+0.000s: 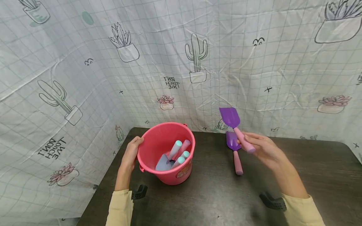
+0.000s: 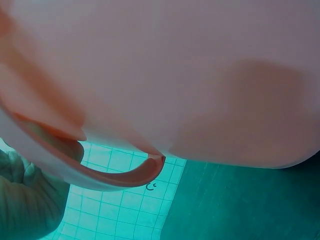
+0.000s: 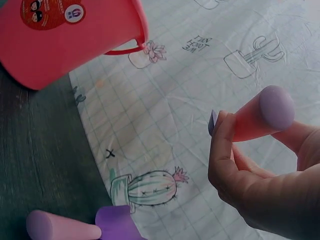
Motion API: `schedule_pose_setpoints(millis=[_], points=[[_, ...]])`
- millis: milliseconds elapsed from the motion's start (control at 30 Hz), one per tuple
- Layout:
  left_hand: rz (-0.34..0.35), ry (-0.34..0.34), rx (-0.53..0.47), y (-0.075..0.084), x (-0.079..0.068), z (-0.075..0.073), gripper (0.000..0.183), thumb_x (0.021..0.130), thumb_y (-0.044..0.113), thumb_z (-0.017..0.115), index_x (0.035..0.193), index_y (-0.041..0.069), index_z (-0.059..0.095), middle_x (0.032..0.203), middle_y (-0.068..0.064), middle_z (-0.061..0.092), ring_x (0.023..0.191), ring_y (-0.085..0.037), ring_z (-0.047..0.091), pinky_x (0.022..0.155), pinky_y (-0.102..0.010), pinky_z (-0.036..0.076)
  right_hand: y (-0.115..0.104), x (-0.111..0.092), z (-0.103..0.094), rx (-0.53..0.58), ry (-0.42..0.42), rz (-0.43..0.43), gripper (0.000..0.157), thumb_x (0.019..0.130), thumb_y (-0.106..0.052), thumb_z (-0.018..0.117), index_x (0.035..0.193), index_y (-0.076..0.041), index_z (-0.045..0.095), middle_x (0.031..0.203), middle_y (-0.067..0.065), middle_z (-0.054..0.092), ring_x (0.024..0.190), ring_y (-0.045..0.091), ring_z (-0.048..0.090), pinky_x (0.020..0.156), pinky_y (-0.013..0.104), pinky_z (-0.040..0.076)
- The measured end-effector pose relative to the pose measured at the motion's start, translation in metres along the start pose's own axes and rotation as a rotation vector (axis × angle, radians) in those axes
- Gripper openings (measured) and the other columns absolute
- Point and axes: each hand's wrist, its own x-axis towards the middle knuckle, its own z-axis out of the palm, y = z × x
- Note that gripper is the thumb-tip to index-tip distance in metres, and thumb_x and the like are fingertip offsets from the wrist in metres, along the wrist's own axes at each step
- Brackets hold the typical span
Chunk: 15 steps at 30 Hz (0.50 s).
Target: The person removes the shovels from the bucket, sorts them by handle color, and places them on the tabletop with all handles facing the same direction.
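My left hand point(image 1: 132, 153) grips the rim of a red bucket point(image 1: 167, 131) at its left side, and the bucket leans on the dark table. Inside it lie several toy tools: a grey-blue blade point(image 1: 163, 163) and handles with mint ends, plus one pink handle point(image 1: 185, 146). Between the fingers and thumb of my right hand point(image 1: 263, 147) is the pink handle of a purple toy shovel point(image 1: 230, 116), held up with its blade pointing away. Below it a second purple shovel point(image 1: 238, 163) lies on the table. The right wrist view shows the held handle point(image 3: 250, 120) end-on.
The dark table point(image 1: 209, 201) runs up to a white grid-patterned cloth point(image 1: 240, 62) printed with cacti, hanging behind and at the left. A black wrist mount point(image 1: 139, 192) sits at the left sleeve, another mount point(image 1: 272, 201) at the right.
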Motion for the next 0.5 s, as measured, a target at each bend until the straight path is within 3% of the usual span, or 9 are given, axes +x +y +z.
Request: schedule_pose_setpoints(millis=[267, 500], points=[[-0.011, 0.005, 0.01, 0.0, 0.0, 0.002, 0.027, 0.108, 0.024, 0.044, 0.095, 0.003, 0.053, 0.08, -0.01, 0.056, 0.065, -0.019, 0.058, 0.055, -0.024, 0.046, 0.002, -0.005, -0.016, -0.05, 0.053, 0.019, 0.035, 0.109, -0.008, 0.049, 0.11, -0.028, 0.078, 0.116, -0.008, 0.074, 0.107, 0.005, 0.068, 0.093, 0.02, 0.043], [-0.011, 0.015, 0.013, 0.001, 0.0, 0.002, 0.027, 0.108, 0.024, 0.044, 0.096, 0.002, 0.053, 0.081, -0.011, 0.056, 0.066, -0.019, 0.058, 0.055, -0.023, 0.046, 0.003, -0.009, -0.028, -0.055, 0.125, 0.069, 0.032, 0.107, -0.006, 0.054, 0.104, -0.027, 0.078, 0.105, -0.006, 0.076, 0.1, 0.004, 0.069, 0.087, 0.02, 0.049]])
